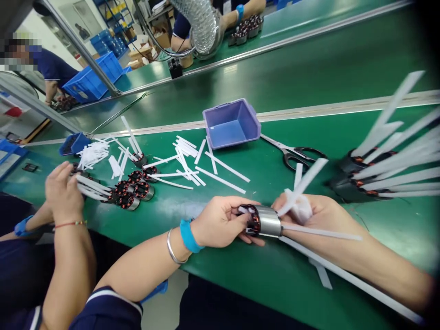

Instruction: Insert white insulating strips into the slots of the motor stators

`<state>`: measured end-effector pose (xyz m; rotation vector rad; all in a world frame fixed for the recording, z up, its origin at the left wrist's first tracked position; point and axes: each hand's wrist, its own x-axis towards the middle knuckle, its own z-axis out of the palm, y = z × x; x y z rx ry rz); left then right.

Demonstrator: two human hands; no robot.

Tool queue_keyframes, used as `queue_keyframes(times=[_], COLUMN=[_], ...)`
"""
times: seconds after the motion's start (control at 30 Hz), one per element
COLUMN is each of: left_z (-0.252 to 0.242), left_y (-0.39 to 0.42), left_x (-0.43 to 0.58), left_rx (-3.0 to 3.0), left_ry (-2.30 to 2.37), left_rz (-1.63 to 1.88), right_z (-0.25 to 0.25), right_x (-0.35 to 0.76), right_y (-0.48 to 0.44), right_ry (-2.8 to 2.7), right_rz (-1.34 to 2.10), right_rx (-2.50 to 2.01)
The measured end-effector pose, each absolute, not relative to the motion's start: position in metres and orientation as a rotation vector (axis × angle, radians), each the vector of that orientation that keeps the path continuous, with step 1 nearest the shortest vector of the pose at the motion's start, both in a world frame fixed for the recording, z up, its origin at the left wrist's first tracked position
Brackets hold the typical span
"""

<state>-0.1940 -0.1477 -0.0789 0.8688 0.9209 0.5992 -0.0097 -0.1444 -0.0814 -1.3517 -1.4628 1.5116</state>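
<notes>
A motor stator (270,221), a silvery ring with black ends and copper windings, lies on its side between my hands above the green table. My left hand (220,222) grips its left end, with thumb and fingers pressed at the windings. Around its right end is my right hand (311,208), partly hidden behind the stator; a white wrapping (300,208) covers one of its digits. Several white strips (323,231) stick out from the stator's right end, one long strip running to the lower right.
Scissors (288,149) lie beside a purple bin (233,123). Loose white strips (187,158) and several stators (134,188) are to the left, near a co-worker's hand (65,188). Dark stators bristling with strips (360,176) stand at right. A duct (204,27) hangs at the back.
</notes>
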Motion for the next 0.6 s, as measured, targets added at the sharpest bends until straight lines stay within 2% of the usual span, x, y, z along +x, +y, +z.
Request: queue_keyframes(times=[0.23,0.43,0.6], left_z=[-0.081,-0.079,-0.077], left_y=[-0.148,-0.148,-0.149], left_x=[-0.197,-0.195,-0.193], left_rx=[1.001,0.99,0.981], left_ry=[0.984,1.055,1.028], left_rz=[0.638,0.697,0.717], right_z=[-0.089,-0.076,-0.079], right_x=[-0.004,-0.006,0.0], right_y=[-0.144,-0.14,-0.141], right_ry=[-1.402,-1.526,-1.584], right_rz=[1.773,1.639,1.659], right_rx=[-1.266,-1.336,-1.33])
